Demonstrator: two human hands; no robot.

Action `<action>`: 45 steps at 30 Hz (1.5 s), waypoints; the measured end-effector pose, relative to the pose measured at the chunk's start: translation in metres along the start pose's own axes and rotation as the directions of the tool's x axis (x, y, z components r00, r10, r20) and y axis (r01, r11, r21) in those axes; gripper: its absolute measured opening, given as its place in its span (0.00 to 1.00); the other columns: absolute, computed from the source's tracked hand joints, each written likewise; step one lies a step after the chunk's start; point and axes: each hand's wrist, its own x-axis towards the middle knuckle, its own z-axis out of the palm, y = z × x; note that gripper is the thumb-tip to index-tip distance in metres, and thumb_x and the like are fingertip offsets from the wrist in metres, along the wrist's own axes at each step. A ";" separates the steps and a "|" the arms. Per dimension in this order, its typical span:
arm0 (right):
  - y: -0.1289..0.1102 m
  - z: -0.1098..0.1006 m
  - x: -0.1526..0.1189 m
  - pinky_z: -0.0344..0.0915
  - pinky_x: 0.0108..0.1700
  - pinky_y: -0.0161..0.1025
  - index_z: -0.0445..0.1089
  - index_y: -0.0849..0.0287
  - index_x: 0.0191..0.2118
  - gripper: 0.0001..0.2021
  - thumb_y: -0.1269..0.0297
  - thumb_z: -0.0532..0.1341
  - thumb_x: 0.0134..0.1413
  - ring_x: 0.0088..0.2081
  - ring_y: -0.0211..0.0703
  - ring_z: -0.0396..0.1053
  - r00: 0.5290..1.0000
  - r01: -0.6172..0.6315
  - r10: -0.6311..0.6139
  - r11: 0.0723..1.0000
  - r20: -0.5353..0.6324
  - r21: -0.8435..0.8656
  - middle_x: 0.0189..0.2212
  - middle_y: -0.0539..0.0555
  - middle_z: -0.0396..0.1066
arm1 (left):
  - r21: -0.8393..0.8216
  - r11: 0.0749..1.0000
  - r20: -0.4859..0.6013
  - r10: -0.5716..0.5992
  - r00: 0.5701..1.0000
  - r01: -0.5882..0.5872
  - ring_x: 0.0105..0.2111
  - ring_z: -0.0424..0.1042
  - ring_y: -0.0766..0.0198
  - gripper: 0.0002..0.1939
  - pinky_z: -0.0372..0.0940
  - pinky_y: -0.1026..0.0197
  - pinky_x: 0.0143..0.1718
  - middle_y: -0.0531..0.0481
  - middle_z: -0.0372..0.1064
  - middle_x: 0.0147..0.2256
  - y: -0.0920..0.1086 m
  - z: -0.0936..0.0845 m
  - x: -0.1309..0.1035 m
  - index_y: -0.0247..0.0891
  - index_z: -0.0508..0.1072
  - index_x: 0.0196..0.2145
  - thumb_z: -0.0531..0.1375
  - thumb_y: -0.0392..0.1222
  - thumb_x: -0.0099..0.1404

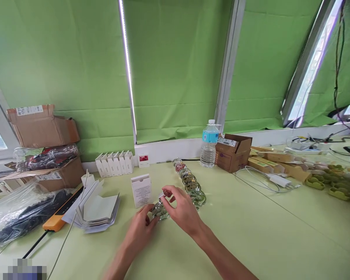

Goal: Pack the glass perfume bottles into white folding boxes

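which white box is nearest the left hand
The upright white box standing alone just beyond the left hand; the row of white boxes is farther back.

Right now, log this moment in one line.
left hand: on glass piece | right hand: pinching its top | white box: upright, behind | bottle: capped

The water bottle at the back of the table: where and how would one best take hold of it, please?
I'd grip the bottle around its blue label, coming from the front: it stands upright, with the brown carton close on the right and the white ledge behind.
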 end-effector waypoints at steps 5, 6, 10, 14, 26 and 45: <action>0.001 0.004 0.003 0.66 0.42 0.40 0.67 0.53 0.50 0.13 0.67 0.53 0.61 0.43 0.45 0.68 0.995 0.096 -0.093 0.992 0.040 -0.084 0.42 0.53 0.72 | 0.004 1.000 -0.017 -0.001 1.000 0.001 0.25 0.65 0.66 0.15 0.61 0.62 0.29 0.48 0.71 0.41 -0.001 0.001 -0.001 0.41 0.69 0.46 0.55 0.45 0.62; 0.001 0.004 0.002 0.66 0.43 0.40 0.67 0.53 0.50 0.14 0.67 0.53 0.61 0.45 0.45 0.68 0.993 0.094 -0.087 0.991 0.076 -0.096 0.43 0.54 0.72 | 0.007 1.000 -0.018 -0.001 1.000 0.002 0.25 0.65 0.66 0.15 0.61 0.62 0.28 0.48 0.71 0.41 -0.002 0.001 -0.001 0.41 0.69 0.46 0.55 0.45 0.62; 0.002 0.002 -0.002 0.64 0.49 0.41 0.64 0.52 0.56 0.19 0.67 0.55 0.59 0.48 0.46 0.67 0.969 0.046 -0.016 0.992 0.247 -0.118 0.46 0.53 0.72 | 0.003 1.000 -0.004 0.008 1.000 -0.008 0.25 0.64 0.66 0.15 0.60 0.64 0.27 0.48 0.71 0.41 -0.002 0.000 0.000 0.42 0.69 0.47 0.55 0.45 0.63; 0.000 -0.002 -0.007 0.61 0.52 0.41 0.63 0.52 0.57 0.20 0.67 0.55 0.59 0.52 0.46 0.65 0.957 -0.015 0.047 0.993 0.286 -0.113 0.49 0.54 0.70 | 0.005 1.000 0.000 0.004 1.000 -0.004 0.25 0.64 0.66 0.14 0.60 0.64 0.28 0.49 0.71 0.41 -0.001 -0.001 -0.001 0.42 0.69 0.46 0.55 0.45 0.63; -0.002 -0.004 -0.009 0.60 0.52 0.39 0.62 0.50 0.53 0.19 0.68 0.58 0.55 0.52 0.46 0.67 0.914 -0.097 0.120 0.992 0.387 -0.078 0.51 0.52 0.69 | -0.011 1.000 -0.006 0.005 1.000 -0.005 0.24 0.62 0.67 0.14 0.58 0.65 0.25 0.49 0.71 0.40 0.001 -0.001 -0.001 0.42 0.69 0.46 0.55 0.45 0.63; 0.016 0.003 -0.008 0.56 0.31 0.34 0.70 0.56 0.35 0.06 0.61 0.61 0.52 0.32 0.42 0.68 0.910 -0.128 0.157 0.987 0.384 -0.102 0.32 0.50 0.73 | 0.199 0.979 -0.328 0.101 0.939 -0.035 0.31 0.68 0.64 0.18 0.66 0.61 0.31 0.48 0.67 0.47 0.014 -0.040 -0.005 0.46 0.67 0.50 0.55 0.51 0.64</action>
